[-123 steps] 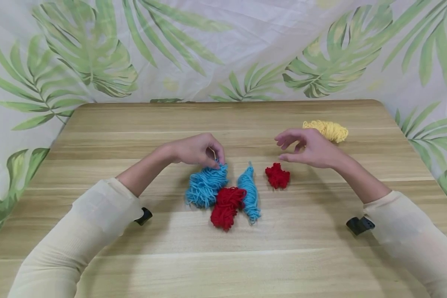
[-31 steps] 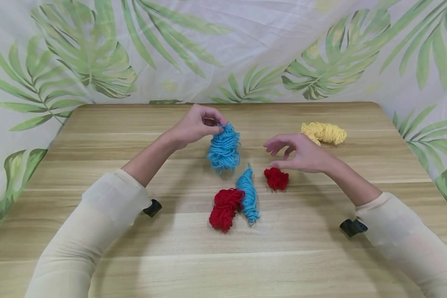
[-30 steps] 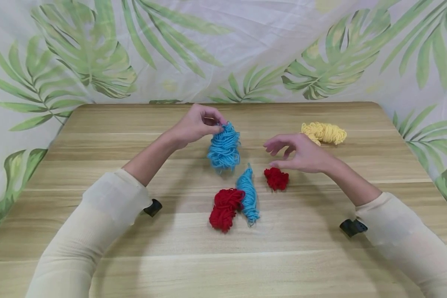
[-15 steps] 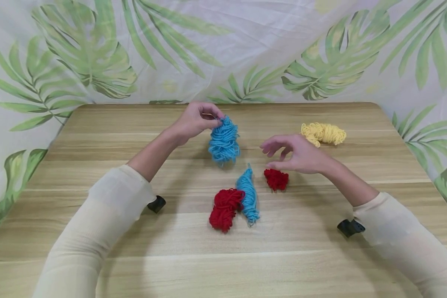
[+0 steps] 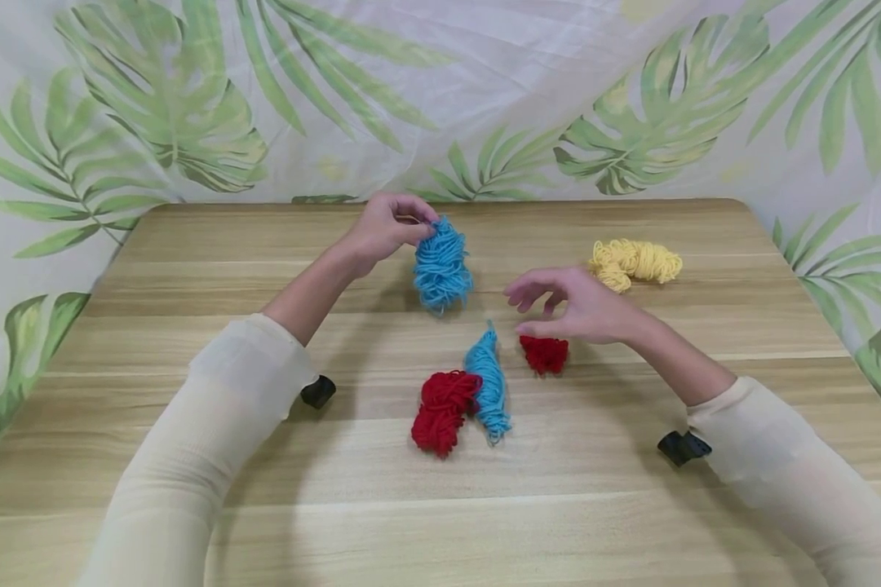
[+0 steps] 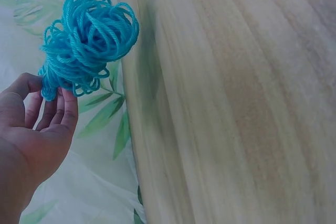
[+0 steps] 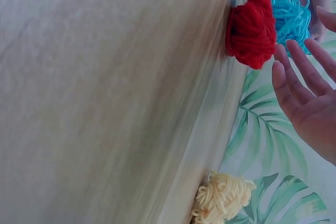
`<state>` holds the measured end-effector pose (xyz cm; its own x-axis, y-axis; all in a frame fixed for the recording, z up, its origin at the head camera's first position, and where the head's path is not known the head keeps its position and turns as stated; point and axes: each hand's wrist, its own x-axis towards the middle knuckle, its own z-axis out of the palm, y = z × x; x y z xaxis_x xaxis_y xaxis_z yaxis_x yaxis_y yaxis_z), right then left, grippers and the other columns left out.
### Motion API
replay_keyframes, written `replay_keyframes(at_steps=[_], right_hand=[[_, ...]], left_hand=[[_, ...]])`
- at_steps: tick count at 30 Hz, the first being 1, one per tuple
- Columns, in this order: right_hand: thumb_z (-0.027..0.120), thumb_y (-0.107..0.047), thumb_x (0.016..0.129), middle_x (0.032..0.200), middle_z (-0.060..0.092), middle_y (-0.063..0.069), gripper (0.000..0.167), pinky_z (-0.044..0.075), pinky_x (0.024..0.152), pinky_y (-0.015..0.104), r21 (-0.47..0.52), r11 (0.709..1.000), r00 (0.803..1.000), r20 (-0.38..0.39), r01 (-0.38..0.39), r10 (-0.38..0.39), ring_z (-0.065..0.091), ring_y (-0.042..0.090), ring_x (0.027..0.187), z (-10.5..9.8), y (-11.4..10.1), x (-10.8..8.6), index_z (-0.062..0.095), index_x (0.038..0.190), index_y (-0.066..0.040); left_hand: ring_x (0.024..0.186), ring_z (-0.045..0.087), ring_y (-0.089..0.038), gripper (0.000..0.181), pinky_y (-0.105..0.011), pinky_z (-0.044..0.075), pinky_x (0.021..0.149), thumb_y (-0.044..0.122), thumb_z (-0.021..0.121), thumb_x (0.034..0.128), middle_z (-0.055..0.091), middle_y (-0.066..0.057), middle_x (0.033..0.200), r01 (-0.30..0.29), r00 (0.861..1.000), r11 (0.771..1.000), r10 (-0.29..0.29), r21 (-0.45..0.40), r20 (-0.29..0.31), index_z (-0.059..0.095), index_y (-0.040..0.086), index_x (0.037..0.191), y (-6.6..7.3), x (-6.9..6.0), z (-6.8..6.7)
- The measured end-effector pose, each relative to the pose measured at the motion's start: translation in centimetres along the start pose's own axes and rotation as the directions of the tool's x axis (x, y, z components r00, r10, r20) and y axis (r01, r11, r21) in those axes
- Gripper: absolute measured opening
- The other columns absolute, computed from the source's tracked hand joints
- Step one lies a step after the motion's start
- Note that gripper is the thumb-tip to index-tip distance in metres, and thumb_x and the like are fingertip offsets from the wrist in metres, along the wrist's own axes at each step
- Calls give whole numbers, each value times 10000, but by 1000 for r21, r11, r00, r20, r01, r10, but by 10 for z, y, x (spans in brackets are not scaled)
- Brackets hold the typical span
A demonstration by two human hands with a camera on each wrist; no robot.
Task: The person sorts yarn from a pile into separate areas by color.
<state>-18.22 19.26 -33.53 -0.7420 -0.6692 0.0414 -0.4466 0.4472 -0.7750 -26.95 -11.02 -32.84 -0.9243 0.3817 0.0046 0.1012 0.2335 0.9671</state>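
- Filling the back of the head view: a leafy cloth [image 5: 499, 65], behind everything else.
- Next up, the wood-look tabletop [image 5: 558, 522]. Step in hand looks like handling the big blue bundle [image 5: 442, 267] over it, so imo go low and slow and pinch a good few loops at once, cause one strand alone would probably pull loose.
- Arms: left sleeve [image 5: 183, 456] and right sleeve [image 5: 785, 473], both cream. Left arm reaches further out, slanting up toward the far edge; right arm angles in toward the middle.
- Hands: left hand [image 5: 392, 228] has thumb and fingers pinching the top end of the big blue bundle. Right hand [image 5: 576, 306] holds nothing, fingers loosely bent, thumb apart.
- That big blue bundle hangs roughly upright, far middle. Can't tell if its lower end touches wood.
- Yellow bundle [image 5: 639, 261]: lying beyond the right hand, toward the back right.
- Larger red bundle [image 5: 442, 414]: nearer the person, touching the slim blue bundle [image 5: 489, 387] to its right.
- Small red bundle [image 5: 545, 356]: just below the right hand, partly covered by it. Touching or not, can't tell.
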Motion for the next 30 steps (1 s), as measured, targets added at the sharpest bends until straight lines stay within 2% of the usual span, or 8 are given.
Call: replay_keyframes(at_steps=[3, 11, 17, 30], right_hand=[[823, -86, 870, 1145, 735, 188, 475, 594, 825, 472, 9, 1000, 1000, 8, 0, 0, 703, 337, 1055, 2, -1, 1, 657, 1294, 48], [837, -76, 855, 1142, 735, 193, 473, 605, 796, 448, 15, 1000, 1000, 14, 7, -7, 711, 334, 1038, 6, -1, 3, 663, 1277, 51], [842, -82, 855, 1151, 733, 193, 472, 607, 796, 457, 29, 999, 1000, 23, 14, -14, 709, 337, 1039, 9, -1, 4, 665, 1272, 52], [828, -110, 878, 1141, 739, 167, 442, 603, 788, 487, 5, 1000, 999, 26, 26, -26, 711, 304, 1030, 12, -1, 8, 673, 1263, 44]], left_hand=[[850, 627, -130, 68, -310, 559, 777, -26, 649, 980, 702, -69, 1060, 12, 1000, 1000, -12, -11, -11, 702, -30, 1023, -2, 3, -1], [858, 624, -128, 75, -222, 552, 723, -35, 650, 978, 707, -76, 1068, 41, 999, 998, -43, -47, -32, 696, -45, 1036, -8, 11, -4], [848, 619, -128, 80, -229, 555, 719, -40, 644, 981, 707, -71, 1039, 54, 997, 997, -56, -50, -45, 711, -12, 1014, -13, 16, -5], [762, 586, -112, 78, -261, 551, 723, -34, 632, 991, 671, -62, 998, 95, 993, 993, -100, -73, -64, 700, -40, 1028, -23, 31, -7]])
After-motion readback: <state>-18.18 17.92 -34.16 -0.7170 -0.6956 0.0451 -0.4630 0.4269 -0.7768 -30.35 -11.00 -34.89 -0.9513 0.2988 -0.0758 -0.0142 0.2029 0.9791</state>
